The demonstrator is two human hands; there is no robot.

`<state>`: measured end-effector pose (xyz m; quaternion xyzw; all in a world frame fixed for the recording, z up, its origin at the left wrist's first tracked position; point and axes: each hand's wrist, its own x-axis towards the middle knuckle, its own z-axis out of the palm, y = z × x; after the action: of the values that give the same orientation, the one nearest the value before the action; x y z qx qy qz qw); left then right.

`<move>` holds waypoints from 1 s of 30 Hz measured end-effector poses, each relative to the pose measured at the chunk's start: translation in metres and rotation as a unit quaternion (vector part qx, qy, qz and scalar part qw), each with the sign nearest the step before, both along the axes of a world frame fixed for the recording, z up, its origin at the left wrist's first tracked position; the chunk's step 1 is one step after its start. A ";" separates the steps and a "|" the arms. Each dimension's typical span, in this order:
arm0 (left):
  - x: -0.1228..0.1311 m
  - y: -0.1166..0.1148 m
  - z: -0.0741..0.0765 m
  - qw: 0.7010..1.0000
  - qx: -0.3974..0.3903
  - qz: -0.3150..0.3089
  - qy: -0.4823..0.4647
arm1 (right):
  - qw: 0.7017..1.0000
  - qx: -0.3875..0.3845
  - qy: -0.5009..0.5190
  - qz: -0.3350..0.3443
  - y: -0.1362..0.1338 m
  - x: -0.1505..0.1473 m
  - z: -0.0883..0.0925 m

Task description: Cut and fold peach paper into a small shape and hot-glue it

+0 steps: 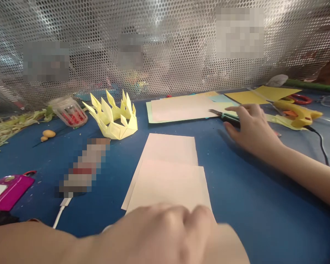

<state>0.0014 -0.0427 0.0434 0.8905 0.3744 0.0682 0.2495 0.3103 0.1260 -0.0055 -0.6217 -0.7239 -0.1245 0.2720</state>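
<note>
My left hand (165,231) lies at the bottom of the view, fingers curled down onto the near edge of two overlapping cream paper sheets (169,172) on the blue table. My right hand (250,126) reaches out to the right, its fingers closing round the handle of a dark utility knife (222,115) that lies at the edge of a stack of pale paper (181,107). A folded yellow paper crown (112,115) stands left of centre.
A yellow glue gun (297,112) with a black cord and red-handled scissors (301,98) lie at the far right near yellow sheets (264,94). A clear jar (70,112), green scraps (13,126), a pink device (8,190) and a white cable (60,212) sit left. Perforated metal screen behind.
</note>
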 end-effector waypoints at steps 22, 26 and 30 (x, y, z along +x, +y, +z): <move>-0.015 0.020 0.045 0.984 -0.129 0.115 0.037 | 0.870 -0.046 0.020 0.490 -0.068 -0.058 0.041; -0.030 0.050 0.037 0.932 -0.229 0.219 -0.176 | 0.923 0.088 0.200 0.318 -0.070 -0.081 0.062; -0.034 0.067 0.031 0.831 -0.340 0.318 -0.306 | 0.885 -0.016 0.329 0.329 -0.078 -0.102 0.046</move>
<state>-0.0326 0.0240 0.0739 0.5149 0.5412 0.2810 0.6025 0.2082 0.0483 0.0405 -0.3573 -0.7576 0.1957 0.5099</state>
